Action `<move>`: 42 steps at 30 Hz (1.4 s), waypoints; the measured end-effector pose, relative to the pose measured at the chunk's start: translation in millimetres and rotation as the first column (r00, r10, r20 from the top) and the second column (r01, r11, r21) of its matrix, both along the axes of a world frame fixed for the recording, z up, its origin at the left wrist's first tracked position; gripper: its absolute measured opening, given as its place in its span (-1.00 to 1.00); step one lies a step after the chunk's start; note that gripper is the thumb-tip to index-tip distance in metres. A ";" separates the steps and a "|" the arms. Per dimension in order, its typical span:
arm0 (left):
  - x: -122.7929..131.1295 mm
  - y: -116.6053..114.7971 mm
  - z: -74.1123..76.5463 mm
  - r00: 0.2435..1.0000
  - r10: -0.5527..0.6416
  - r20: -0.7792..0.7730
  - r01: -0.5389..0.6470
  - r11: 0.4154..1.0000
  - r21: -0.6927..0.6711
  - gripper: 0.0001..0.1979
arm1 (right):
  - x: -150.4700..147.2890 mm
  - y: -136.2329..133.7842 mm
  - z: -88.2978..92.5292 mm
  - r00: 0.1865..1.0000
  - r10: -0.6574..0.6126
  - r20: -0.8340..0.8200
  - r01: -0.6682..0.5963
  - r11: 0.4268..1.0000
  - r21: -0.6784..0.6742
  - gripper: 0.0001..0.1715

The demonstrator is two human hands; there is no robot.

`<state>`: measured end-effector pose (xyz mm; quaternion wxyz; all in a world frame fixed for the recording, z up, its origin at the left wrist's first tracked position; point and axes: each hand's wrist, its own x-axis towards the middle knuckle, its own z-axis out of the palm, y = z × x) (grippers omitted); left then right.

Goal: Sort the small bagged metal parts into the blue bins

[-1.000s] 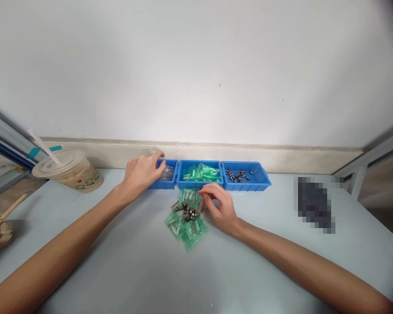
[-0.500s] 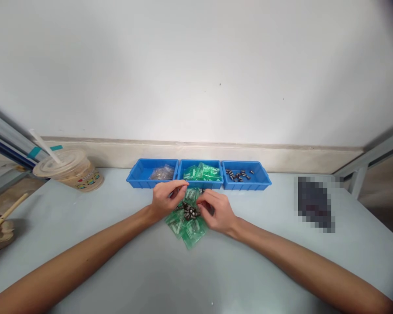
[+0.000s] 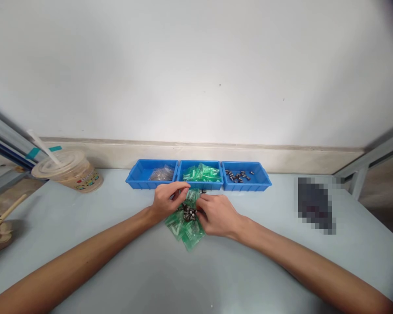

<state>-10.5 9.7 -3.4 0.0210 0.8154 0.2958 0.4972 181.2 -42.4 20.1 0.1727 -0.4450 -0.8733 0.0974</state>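
A heap of small green plastic bags (image 3: 186,226) lies on the table with several dark metal pieces (image 3: 190,213) on top of it. My left hand (image 3: 166,199) sits at the heap's left edge, fingers pinched on a clear bag I can barely make out. My right hand (image 3: 216,214) rests at the heap's right edge, its fingers curled down onto the metal pieces. Behind the heap stand three blue bins: the left bin (image 3: 139,179) holds clear bags, the middle bin (image 3: 200,183) green bags, the right bin (image 3: 258,181) loose metal pieces.
A lidded drink cup (image 3: 72,174) with a straw stands at the back left. A blurred dark object (image 3: 315,204) lies at the right. Crumpled brown paper with a stick (image 3: 0,226) sits at the left edge. A wall runs close behind the bins.
My left hand left the left bin and came down to the heap with fingers pinched. My right hand stayed at the heap and curled lower over the metal pieces.
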 end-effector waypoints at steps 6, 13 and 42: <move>0.5 -0.4 2.8 0.995 -0.095 0.021 0.097 0.988 -0.117 -0.80 | 1.6 5.7 -7.2 0.835 -0.132 -0.535 0.048 0.985 -0.167 -0.81; 2.8 1.3 3.7 0.981 -0.191 -0.036 0.191 0.981 -0.018 -0.82 | 1.3 7.1 -22.1 0.697 -0.161 -0.699 0.062 0.984 -0.166 -0.72; 2.4 -1.4 3.0 0.984 -0.162 -0.073 0.167 0.984 0.065 -0.88 | 0.3 3.3 -27.7 0.628 -0.081 -0.774 0.024 0.996 -0.086 -0.80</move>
